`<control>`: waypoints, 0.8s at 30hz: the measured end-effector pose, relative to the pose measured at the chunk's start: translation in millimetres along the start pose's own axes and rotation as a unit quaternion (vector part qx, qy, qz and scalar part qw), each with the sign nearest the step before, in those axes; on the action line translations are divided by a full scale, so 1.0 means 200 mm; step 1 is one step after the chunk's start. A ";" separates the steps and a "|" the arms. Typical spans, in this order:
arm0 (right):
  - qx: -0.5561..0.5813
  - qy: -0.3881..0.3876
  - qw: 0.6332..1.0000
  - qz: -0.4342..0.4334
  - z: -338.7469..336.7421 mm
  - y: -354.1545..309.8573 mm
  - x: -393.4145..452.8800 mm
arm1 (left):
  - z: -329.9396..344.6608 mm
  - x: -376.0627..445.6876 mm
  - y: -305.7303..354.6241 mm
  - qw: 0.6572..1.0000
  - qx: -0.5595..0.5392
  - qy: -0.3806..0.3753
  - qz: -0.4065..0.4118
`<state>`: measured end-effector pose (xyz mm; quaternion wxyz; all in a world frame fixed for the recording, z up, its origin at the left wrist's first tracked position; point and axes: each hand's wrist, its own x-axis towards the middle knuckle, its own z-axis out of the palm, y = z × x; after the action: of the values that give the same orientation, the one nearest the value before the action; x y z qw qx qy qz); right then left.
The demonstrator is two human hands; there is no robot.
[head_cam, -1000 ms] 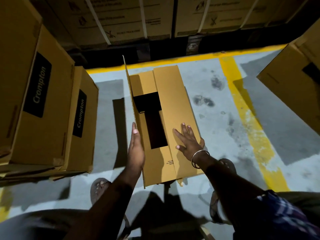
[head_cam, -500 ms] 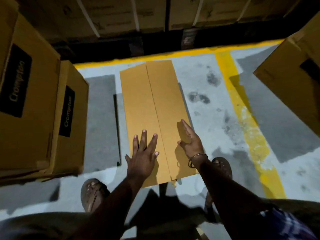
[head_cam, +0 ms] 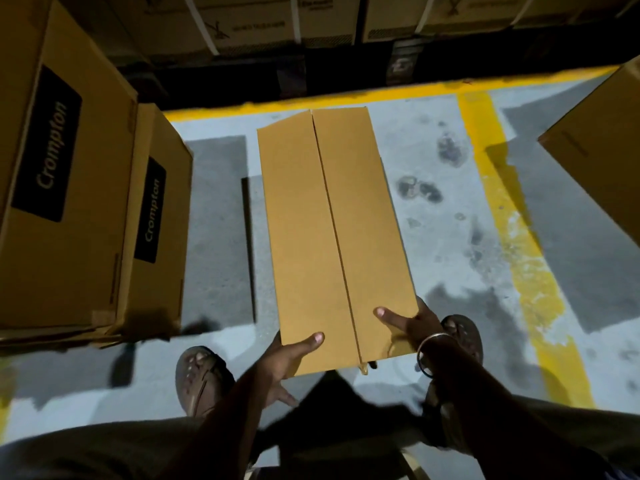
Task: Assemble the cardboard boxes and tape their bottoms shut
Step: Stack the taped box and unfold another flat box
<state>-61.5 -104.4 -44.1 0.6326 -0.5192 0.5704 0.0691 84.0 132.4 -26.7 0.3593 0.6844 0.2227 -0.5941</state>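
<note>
A tall brown cardboard box (head_cam: 332, 230) stands on the grey floor in front of me, its two long flaps folded shut and meeting along a centre seam. My left hand (head_cam: 287, 358) grips the near left corner, thumb on top of the left flap and fingers under the edge. At the near right corner my right hand (head_cam: 412, 322), with a metal bangle on its wrist, grips likewise, thumb lying on the right flap. No tape shows on the seam.
Two stacked "Crompton" boxes (head_cam: 69, 188) stand close on the left. Another box (head_cam: 599, 143) juts in at the right. Strapped cartons (head_cam: 259, 22) line the back behind a yellow floor line (head_cam: 346, 95). My sandalled feet (head_cam: 201, 375) stand below the box.
The flaps went from open to folded flat. Both hands slid from pressing on top of the flaps back to the near corners, now gripping the box's edge.
</note>
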 end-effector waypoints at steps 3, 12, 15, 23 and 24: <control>-0.023 0.030 0.999 0.025 0.02 0.00 0.00 | 0.08 0.02 -0.01 0.994 -0.082 0.036 0.065; -0.087 0.068 0.992 -0.063 0.07 -0.18 -0.14 | 0.06 -0.13 0.12 0.979 -0.122 0.084 0.143; -0.110 0.068 0.989 -0.077 0.08 -0.32 -0.28 | -0.01 -0.28 0.20 0.981 -0.092 0.088 0.149; -0.124 0.063 0.977 -0.164 0.07 -0.63 -0.70 | -0.18 -0.86 0.25 0.960 -0.053 0.118 0.249; -0.114 0.054 0.973 -0.194 0.08 -0.65 -0.78 | -0.21 -0.94 0.25 0.954 -0.044 0.131 0.268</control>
<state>-14.9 -72.4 152.2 0.5384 -0.6917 0.4809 -0.0183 111.4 153.8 169.5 0.5024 0.7743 0.1019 -0.3710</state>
